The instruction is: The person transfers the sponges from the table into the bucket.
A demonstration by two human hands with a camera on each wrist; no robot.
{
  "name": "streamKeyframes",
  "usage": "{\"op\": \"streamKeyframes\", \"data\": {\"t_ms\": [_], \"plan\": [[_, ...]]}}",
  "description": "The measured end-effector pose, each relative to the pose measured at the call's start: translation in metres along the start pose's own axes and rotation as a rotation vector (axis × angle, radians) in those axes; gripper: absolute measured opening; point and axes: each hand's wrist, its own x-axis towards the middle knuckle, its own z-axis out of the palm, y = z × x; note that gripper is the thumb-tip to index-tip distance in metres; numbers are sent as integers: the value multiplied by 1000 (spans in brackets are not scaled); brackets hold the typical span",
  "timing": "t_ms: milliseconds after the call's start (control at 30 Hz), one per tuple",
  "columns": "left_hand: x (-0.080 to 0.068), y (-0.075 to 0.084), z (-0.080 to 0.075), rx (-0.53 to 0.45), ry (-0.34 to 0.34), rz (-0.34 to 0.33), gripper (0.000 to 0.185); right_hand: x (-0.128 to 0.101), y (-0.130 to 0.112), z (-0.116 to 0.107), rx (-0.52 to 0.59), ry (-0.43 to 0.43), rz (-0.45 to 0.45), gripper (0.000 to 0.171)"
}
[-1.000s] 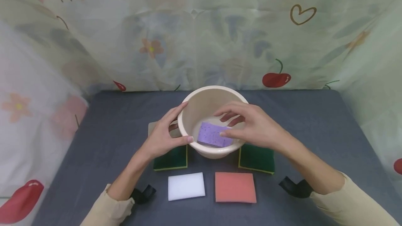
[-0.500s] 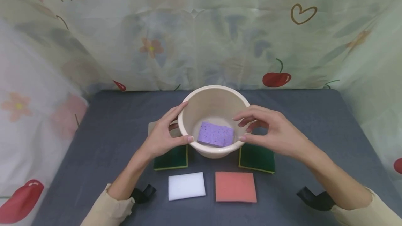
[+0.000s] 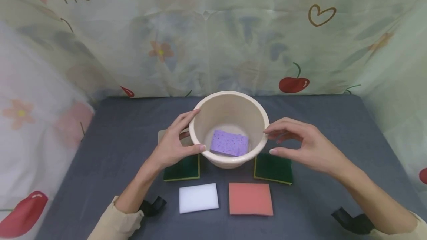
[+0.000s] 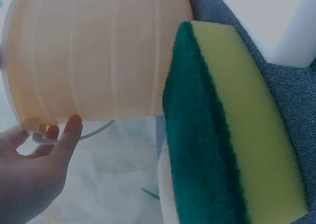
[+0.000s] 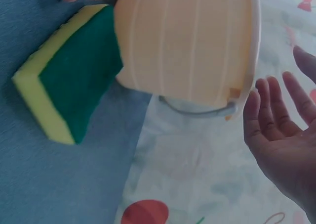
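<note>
A cream bucket (image 3: 230, 108) stands on the dark cloth with a purple sponge (image 3: 229, 143) lying on its bottom. My left hand (image 3: 171, 142) holds the bucket's left side, thumb over the front of the rim and forefinger further back. In the left wrist view its fingers (image 4: 69, 137) press the outer wall beside the thin handle (image 4: 96, 132). To the right of the rim my right hand (image 3: 297, 142) hovers with loosely bent fingers, holding nothing. Its fingertips are close to the rim in the head view. The right wrist view shows a bare palm (image 5: 284, 152).
Two green-and-yellow scouring sponges (image 3: 181, 169) flank the bucket's front. Nearer lie a white sponge (image 3: 198, 198) and a coral sponge (image 3: 251, 198). A beige flat thing (image 3: 161, 135) shows partly behind the left hand. A printed curtain (image 3: 207, 47) closes off the back and sides.
My right hand has come out from above the purple sponge and moved right, past the bucket's rim. The sponge stays in the bucket; the left hand keeps its place.
</note>
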Motion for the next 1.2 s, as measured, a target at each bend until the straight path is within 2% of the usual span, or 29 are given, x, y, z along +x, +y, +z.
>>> {"op": "streamKeyframes", "data": {"t_ms": [300,500,633,833,1200], "plan": [[-1,1,0,-8,-4,-3,95,-17,15,-4,-12,10,22,48],[1,3,0,-30,-16,18,95,-30,32,-4,-59,27,29,51],[1,3,0,-30,-13,17,95,-37,45,0,-95,27,53,54],[0,2,0,-36,-7,9,95,-45,64,6,-167,45,29,55],[0,1,0,-28,-12,10,94,-56,83,20,-158,53,78,51]]}}
